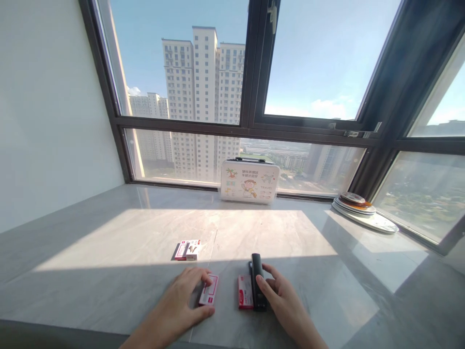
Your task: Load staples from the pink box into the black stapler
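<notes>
My left hand (181,300) is curled around a small pink-and-white box (209,291) on the grey marbled sill, thumb at its near end and fingertips at its far end and top. My right hand (283,298) grips a black stapler (257,283) from its right side, with the thumb on top. The stapler's long side points away from me. Against its left side lies a red-and-white box (244,292). Farther off, to the upper left, two more small boxes (188,249) sit side by side in the sunlight, one with a dark picture on its face.
A white case (250,182) with cartoon prints and a black handle leans against the window at the back. Several stacked plates (358,206) rest at the right near the window corner. A white wall (54,106) bounds the left side.
</notes>
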The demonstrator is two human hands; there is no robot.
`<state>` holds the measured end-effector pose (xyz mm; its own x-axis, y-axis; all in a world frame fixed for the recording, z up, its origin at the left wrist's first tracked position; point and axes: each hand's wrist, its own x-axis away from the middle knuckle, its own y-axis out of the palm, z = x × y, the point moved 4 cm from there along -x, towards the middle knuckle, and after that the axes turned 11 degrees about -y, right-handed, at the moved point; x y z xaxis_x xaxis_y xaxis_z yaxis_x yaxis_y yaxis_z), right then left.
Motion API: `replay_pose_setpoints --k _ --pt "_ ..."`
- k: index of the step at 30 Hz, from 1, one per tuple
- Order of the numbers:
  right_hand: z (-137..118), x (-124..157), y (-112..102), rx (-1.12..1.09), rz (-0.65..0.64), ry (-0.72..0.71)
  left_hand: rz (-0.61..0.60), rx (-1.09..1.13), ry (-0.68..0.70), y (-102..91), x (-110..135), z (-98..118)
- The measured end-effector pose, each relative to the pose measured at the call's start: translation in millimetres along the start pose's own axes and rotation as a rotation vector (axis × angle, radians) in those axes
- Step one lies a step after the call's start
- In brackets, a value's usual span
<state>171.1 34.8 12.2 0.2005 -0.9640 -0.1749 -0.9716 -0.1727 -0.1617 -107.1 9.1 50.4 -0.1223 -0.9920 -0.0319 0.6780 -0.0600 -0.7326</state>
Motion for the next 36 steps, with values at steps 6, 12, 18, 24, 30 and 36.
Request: replay_pose_setpoints --k 6,12,18,24,30,36 --pt "0 0 -1 0.041 0.006 -0.038 -0.01 0.118 0.056 28.3 -30 50" --pt "2 -1 -2 0.091 0.004 -0.083 -0.049 0.02 0.163 60.8 -31 77" --pt "2 -1 -1 0.096 0.017 -0.069 0.196 0.074 0.189 11.4 -36 50" --pt "1 1 -1 0.117 0.036 -0.051 0.526 -0.338 -0.163 -35.9 -38 -65" --pt "1 2 -2 0.143 0.055 -0.053 0.462 -0.41 -0.018 -17.0 -1 -104" --pt "1 4 -1 0.139 0.041 -0.055 0.369 -0.174 -0.032 -5.8 15 -69"
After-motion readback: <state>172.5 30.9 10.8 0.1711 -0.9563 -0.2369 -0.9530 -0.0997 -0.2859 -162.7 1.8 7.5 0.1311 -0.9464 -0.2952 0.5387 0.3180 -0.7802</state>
